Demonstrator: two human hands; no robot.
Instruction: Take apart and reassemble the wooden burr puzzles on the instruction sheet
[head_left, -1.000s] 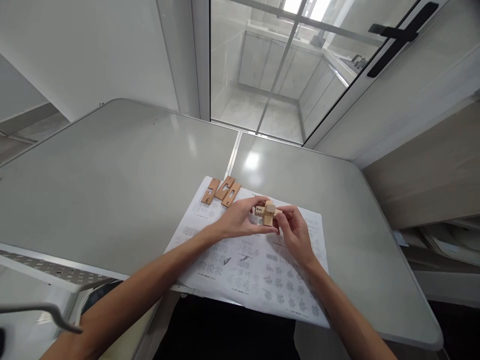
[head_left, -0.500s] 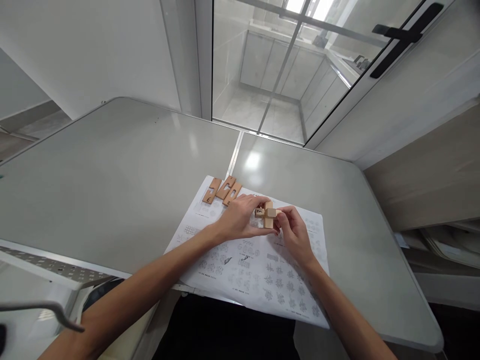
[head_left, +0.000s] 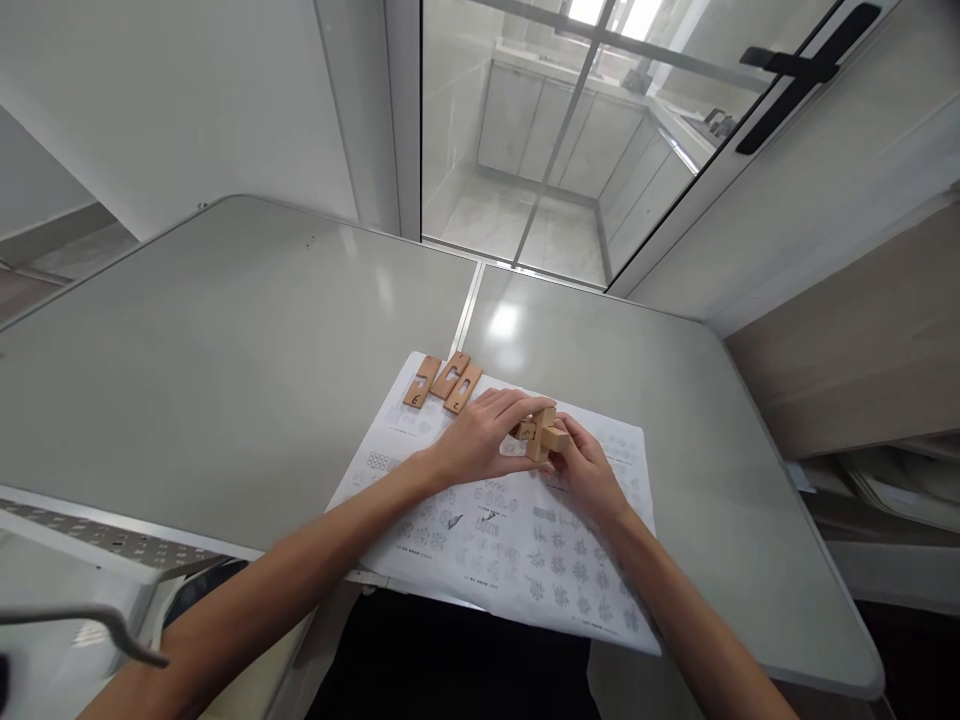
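Nearest, below the tabletop's edge, is the black clothing [head_left: 450,660] on the person's lap. Past it a printed sheet [head_left: 517,602] lies over the tabletop [head_left: 262,350], and above that sheet both hands are closed on one wooden block cross [head_left: 541,438]. The left hand [head_left: 476,437] spans its upright bar, index finger at the upper end and thumb at the lower; the right hand [head_left: 592,475] grips from the right, some of its fingertips hidden behind the wood.

The cross looks light and stiff, smooth but not very slippery, and hardly fragile (though its bars might slide apart if squeezed unevenly). The bar ends seem the best places to hold, with a second grip steadying the crossing.

Compared with half a second ago, the cross has been turned: the square end that faced the camera now points to the right, and the face marked 3 no longer reads clearly. The right hand has moved further behind it.

Beyond the left hand, three slotted wooden plates [head_left: 429,370] lie near the sheet's far edge, as before. Farther still stands a glass-paned door with a black handle [head_left: 795,68].
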